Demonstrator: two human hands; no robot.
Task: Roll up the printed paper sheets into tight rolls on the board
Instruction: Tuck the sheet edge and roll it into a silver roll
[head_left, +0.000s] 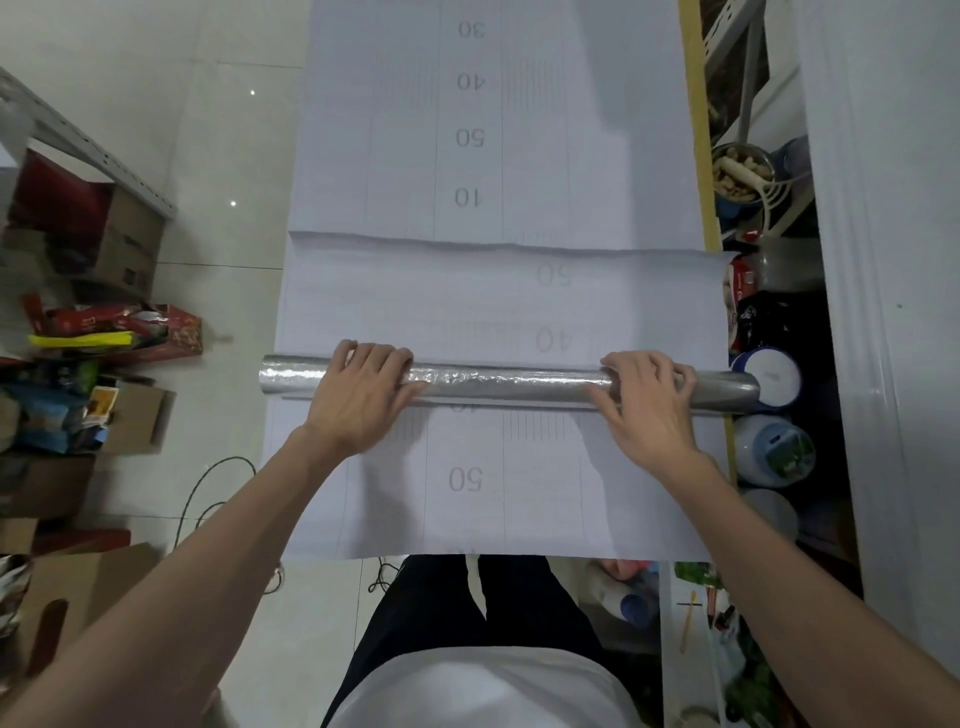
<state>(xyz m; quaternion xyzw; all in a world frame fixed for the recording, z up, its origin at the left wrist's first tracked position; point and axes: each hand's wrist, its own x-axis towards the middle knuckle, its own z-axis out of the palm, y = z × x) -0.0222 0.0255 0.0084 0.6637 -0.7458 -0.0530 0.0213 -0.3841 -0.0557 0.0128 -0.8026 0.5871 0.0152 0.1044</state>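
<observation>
Head view: a long desk (697, 130) with a yellowish right edge runs away from the person and is covered by overlapping printed paper sheets. The far sheet (571, 156) reads 30, 40, 50, 10 down its centre. A middle sheet (363, 296) lies over it, faintly showing 50 and 40. The near sheet (545, 493), marked 50, reaches the desk's front edge. A silver roll (509, 382) with a crinkled surface lies crosswise on the sheets, where the middle and near sheets meet. Its left end sticks out past the paper's edge, and its right end comes close to a white-lidded jar (771, 375). The left grip (363, 395) is closed over the roll near its left end, fingers curled across the top and thumb along the near side. The right grip (649, 402) clasps the roll near its right end the same way. Both forearms are bare. On the left are a tiled floor (223, 156), cardboard boxes (130, 234) and a dark cable (208, 488). On the right, a metal bowl (743, 169) and more containers stand beside the desk.
</observation>
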